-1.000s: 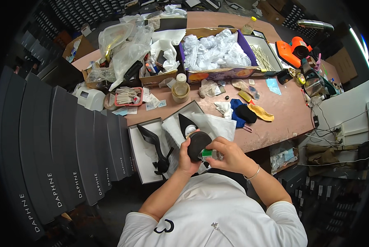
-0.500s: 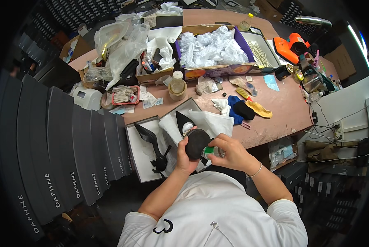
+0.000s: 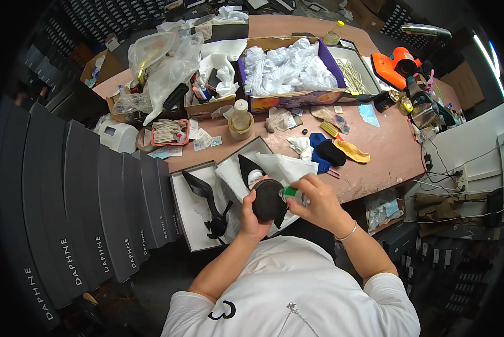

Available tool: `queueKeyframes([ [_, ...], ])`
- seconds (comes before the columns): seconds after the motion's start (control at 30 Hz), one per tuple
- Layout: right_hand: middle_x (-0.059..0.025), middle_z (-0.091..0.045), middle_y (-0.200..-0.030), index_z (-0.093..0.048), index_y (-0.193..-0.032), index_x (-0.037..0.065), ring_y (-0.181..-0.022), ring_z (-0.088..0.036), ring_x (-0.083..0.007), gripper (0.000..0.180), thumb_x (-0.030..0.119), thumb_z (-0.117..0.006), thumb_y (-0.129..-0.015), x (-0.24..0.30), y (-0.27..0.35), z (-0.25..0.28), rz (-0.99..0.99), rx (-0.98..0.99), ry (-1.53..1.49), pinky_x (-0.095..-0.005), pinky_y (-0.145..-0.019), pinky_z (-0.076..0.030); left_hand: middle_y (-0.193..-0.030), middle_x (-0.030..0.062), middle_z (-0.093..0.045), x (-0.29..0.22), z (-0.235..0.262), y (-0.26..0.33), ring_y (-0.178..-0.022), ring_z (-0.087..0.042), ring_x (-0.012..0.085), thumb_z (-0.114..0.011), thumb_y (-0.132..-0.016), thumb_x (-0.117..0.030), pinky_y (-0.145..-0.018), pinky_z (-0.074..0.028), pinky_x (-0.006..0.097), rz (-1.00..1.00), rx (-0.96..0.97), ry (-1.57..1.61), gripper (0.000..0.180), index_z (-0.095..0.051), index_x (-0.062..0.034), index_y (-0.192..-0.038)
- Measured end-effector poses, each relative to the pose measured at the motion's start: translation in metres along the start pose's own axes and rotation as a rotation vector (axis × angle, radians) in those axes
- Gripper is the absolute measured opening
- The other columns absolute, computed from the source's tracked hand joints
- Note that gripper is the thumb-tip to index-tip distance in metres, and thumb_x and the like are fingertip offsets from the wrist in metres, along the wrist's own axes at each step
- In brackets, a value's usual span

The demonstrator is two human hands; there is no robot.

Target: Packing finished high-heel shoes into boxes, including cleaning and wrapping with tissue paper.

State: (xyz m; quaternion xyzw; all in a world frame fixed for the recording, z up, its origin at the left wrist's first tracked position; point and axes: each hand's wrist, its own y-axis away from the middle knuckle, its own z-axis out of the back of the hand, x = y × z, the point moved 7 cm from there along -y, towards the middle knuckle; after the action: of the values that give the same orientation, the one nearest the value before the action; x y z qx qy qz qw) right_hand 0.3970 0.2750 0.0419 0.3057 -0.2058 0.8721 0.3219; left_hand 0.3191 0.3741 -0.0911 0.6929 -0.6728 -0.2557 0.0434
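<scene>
My left hand [image 3: 253,220] is closed around a round, flat black disc [image 3: 269,201], perhaps a tin or pad, with its dark face turned up. In my right hand [image 3: 321,205] is a small clear bottle [image 3: 292,194] with a green label, tilted so its end meets the disc's right edge. Just beyond my left hand, the pointed toe of a black shoe [image 3: 248,165] rests on white paper; its rear is hidden. Another black high-heeled shoe [image 3: 206,194] lies in the left part of the open shoebox [image 3: 180,210].
Dark shoeboxes [image 3: 83,202] are stacked at my left. Across the pink table [image 3: 375,157] stand a purple box [image 3: 331,62] of crumpled white paper, a bottle in a round holder [image 3: 241,124], a red basket [image 3: 188,130] of sticks, cloths [image 3: 350,150] and a yellow brush [image 3: 329,130].
The bottle in my right hand has shifted slightly away from me, toward the disc's upper right edge. The disc has tilted a little in my left hand.
</scene>
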Motion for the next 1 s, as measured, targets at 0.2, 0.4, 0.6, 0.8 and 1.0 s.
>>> queueKeyframes([
  [0.2,-0.0123,-0.06,-0.09,-0.065,-0.098,0.003,-0.075,-0.063,-0.0285,0.031,0.013,-0.077,-0.072,0.016,0.001,-0.015,-0.009,0.178,-0.119,-0.0339,-0.067,-0.052,-0.122,0.0071,-0.058,-0.001,0.002,-0.001,-0.111,-0.057,0.0196,-0.052,-0.088,-0.045,-0.095,-0.047,0.035,-0.015,0.017,-0.035,0.059,-0.046,-0.0118,-0.137],
  [0.4,-0.0136,-0.059,-0.09,-0.064,-0.098,0.002,-0.073,-0.063,-0.0299,0.028,0.016,-0.073,-0.077,0.014,-0.009,-0.005,0.039,-0.041,-0.172,-0.0363,-0.065,-0.052,-0.122,0.0088,-0.058,0.001,0.0,-0.002,-0.111,-0.058,0.0201,-0.05,-0.09,-0.046,-0.096,-0.046,0.034,-0.014,0.031,-0.037,0.059,-0.045,-0.0092,-0.137],
  [0.6,-0.0118,-0.061,-0.092,-0.065,-0.102,0.004,-0.075,-0.063,-0.0263,0.035,0.017,-0.077,-0.072,0.012,-0.003,-0.011,0.0,0.15,-0.152,-0.0325,-0.065,-0.052,-0.12,0.0092,-0.059,-0.001,0.002,-0.004,-0.11,-0.058,0.0204,-0.049,-0.092,-0.046,-0.098,-0.045,0.035,-0.032,0.013,-0.047,0.06,-0.044,-0.0062,-0.137],
  [0.8,-0.0125,-0.06,-0.091,-0.065,-0.099,0.002,-0.07,-0.064,-0.0298,0.032,0.022,-0.075,-0.076,0.021,-0.005,-0.015,0.044,0.216,-0.188,-0.0358,-0.064,-0.053,-0.12,0.0092,-0.059,-0.002,0.001,-0.006,-0.11,-0.058,0.0203,-0.049,-0.092,-0.046,-0.097,-0.045,0.035,-0.036,0.003,-0.06,0.06,-0.044,-0.0065,-0.137],
  [1.0,-0.011,-0.06,-0.089,-0.067,-0.098,0.004,-0.072,-0.063,-0.0262,0.031,0.018,-0.076,-0.073,0.014,-0.001,-0.017,-0.007,0.227,-0.169,-0.0336,-0.065,-0.052,-0.121,0.0092,-0.059,-0.001,0.004,-0.008,-0.111,-0.058,0.0204,-0.05,-0.092,-0.045,-0.098,-0.045,0.035,-0.03,0.025,-0.053,0.059,-0.045,-0.0072,-0.137],
])
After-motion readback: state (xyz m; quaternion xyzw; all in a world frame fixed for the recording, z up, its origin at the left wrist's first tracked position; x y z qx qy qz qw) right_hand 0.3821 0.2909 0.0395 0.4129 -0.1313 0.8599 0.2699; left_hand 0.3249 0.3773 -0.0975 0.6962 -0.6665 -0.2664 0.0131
